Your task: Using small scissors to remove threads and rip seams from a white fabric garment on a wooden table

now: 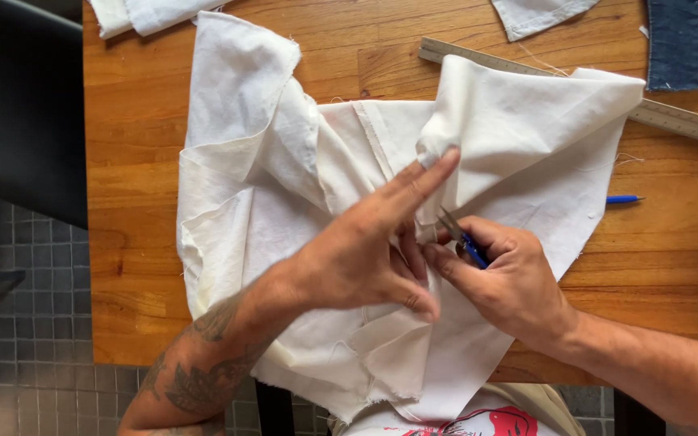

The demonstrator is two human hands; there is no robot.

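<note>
- Fingers (430,173) of the left hand (357,258) are spread apart and pressed flat on the cloth (284,186), the index stretched toward a raised fold, the thumb tucked down beside the right hand.
- Right hand (510,282) is curled shut around small scissors (458,234) with a blue grip; their metal tips poke out between the two hands and meet the cloth at a seam or edge.
- Whether the blades are parted or closed cannot be told; they are too small and half hidden.
- Cloth is cream-white, rumpled in several folded layers, covering the middle of the desk (139,202) and hanging over its near edge toward the person.
- No finished cut line shows from here; the near hem is frayed and loose threads lie about, so the snipping looks to be at an early or middle point, with most of the cloth whole.
- Ruler (680,117) runs slantwise along the far right of the desk, partly under the cloth.
- Blue pen (624,199) peeks out just beside the cloth's right edge.
- Denim (688,40) lies at the far right corner; white scraps (147,14) sit along the far edge.
</note>
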